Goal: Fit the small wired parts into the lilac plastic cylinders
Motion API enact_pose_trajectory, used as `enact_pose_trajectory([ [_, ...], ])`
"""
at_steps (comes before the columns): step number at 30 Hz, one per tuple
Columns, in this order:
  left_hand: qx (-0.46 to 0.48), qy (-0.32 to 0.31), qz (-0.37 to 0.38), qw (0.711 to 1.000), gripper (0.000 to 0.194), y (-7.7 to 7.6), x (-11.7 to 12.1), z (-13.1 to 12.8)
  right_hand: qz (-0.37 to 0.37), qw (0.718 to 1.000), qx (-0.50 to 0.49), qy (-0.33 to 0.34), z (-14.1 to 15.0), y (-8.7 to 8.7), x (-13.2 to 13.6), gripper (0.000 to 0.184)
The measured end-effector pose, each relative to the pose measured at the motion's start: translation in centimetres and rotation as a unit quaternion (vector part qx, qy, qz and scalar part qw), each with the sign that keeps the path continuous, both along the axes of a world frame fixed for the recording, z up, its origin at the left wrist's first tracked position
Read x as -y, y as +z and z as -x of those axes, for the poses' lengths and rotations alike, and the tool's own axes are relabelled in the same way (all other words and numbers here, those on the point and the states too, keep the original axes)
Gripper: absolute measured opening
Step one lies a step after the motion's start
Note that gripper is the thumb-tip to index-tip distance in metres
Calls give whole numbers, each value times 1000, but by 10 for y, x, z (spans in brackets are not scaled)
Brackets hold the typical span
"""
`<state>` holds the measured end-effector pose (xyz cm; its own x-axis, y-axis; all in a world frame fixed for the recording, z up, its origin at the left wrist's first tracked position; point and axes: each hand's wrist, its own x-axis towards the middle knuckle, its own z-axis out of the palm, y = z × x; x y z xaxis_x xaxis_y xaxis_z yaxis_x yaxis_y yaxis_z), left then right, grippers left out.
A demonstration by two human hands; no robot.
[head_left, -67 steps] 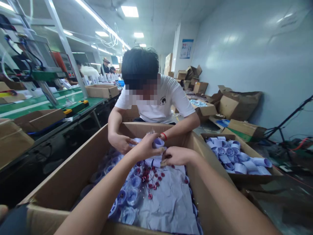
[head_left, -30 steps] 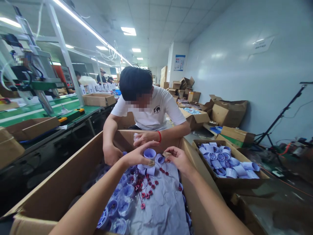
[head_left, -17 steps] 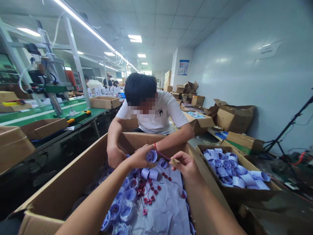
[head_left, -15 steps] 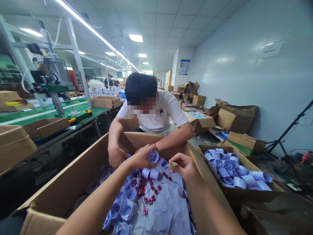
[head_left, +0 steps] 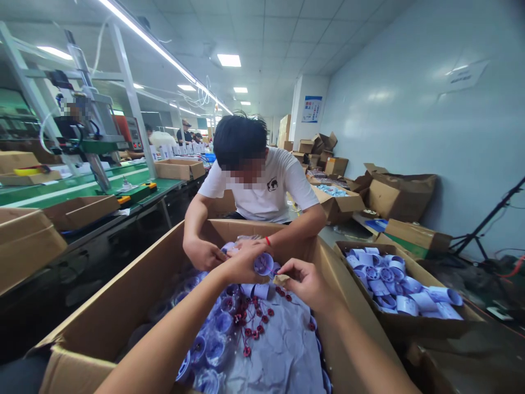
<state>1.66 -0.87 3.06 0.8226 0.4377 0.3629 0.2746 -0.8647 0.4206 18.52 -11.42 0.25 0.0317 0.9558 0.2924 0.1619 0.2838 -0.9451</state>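
Co-worker's hands [head_left: 205, 253] crowd purple cup [head_left: 263, 265] from 9-10 o'clock, red parts [head_left: 247, 352] at 6. Left hand [head_left: 243, 264] fingers curled round cup over carton [head_left: 135, 276], mouth toward wearer, axis fore-aft. Right hand [head_left: 304, 280], 4 o'clock, pinches thin wire [head_left: 276, 271].

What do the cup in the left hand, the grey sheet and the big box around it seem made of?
Cup in the left hand: probably rigid plastic, smooth with a slight sheen, given its even round rim. Grey sheet: likely paper, matte, judging by its creases, though plastic film is possible. Big box: apparently cardboard, dull brown, given its tan walls and thick cut edges.
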Motion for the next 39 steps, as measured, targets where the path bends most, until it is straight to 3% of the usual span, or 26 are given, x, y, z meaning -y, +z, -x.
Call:
enact_pose_trajectory([
  [5, 3, -28, 13, 1000, 46, -1, 2, -1, 27, 999, -4, 17, 2, 1, 1, 20],
  [15, 2, -21, 4, 1000, 44, 0, 4, -2, 35, 998, -47, 29, 3, 5, 4, 32],
  [24, -20, -11, -2, 1000, 43, 2, 5, -2, 5, 998, -48, -51, -2, 2, 3, 38],
  [39, -18, -14, -13, 1000, 46, -4, 5, -5, 31, 998, -26, -37, -6, -5, -1, 33],
])
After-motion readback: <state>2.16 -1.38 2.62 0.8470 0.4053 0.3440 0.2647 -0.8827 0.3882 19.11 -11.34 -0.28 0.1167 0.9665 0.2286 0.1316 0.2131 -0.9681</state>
